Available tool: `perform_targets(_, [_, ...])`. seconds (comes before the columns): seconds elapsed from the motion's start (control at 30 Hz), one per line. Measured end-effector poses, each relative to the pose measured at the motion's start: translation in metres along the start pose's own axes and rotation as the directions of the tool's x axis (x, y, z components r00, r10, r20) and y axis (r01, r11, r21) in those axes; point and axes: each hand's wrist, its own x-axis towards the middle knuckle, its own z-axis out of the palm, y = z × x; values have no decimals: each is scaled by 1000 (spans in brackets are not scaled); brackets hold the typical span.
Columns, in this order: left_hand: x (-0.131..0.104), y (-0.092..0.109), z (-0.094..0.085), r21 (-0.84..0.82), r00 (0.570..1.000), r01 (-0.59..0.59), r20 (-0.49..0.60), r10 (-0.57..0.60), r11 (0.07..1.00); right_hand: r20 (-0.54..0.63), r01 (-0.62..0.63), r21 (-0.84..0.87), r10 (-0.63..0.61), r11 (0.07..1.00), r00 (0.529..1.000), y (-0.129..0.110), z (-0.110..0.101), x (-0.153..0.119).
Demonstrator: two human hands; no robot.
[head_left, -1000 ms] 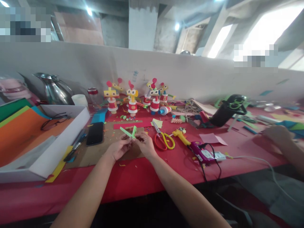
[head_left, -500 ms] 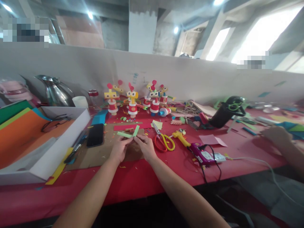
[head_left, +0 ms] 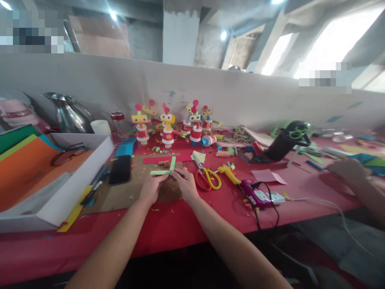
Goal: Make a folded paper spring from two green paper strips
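Two light green paper strips (head_left: 159, 173) meet at a corner between my hands, one pointing left and the other pointing up, away from me. My left hand (head_left: 152, 188) pinches them near the joint, and my right hand (head_left: 184, 182) pinches the same corner from the right. The fingertips of both hands nearly touch. Below them lies a brown cardboard sheet (head_left: 120, 196). Just beyond the strips are a coiled paper spring (head_left: 164, 163) and a red strip (head_left: 153, 160). Scissors (head_left: 207, 176) with red and yellow handles lie right of my right hand.
Several paper-cup figures (head_left: 167, 136) stand at the back. On the left are a white box (head_left: 75, 176), a phone (head_left: 120, 169) and a steel jug (head_left: 70, 114). A yellow glue gun (head_left: 230, 175), a purple power strip (head_left: 255, 194) and another person's hand (head_left: 345, 172) are on the right.
The strips have turned slightly between my fingers: the left one now lies nearly level and the other points more directly upward. Both hands remain in nearly the same place.
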Motion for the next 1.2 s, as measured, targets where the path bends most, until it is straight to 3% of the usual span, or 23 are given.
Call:
perform_targets(0.13, [1,-1,-1,22,1000,-9,-15,9,1000,2,-40,66,40,997,999,-2,1,1])
perform_targets(0.4, [-2,1,-2,93,995,-14,97,4,996,20,-113,112,112,987,994,-1,-3,4])
perform_targets(0.63, [0,-3,-4,114,999,-41,-9,42,993,4,-117,117,118,986,993,1,-2,3])
perform_targets(1.03, [2,-5,-8,167,998,-62,7,61,984,3,-128,146,129,981,992,0,-1,4])
perform_targets(1.2, [-1,-4,-4,140,998,-61,9,61,988,-5,-95,62,95,994,995,-6,-1,2])
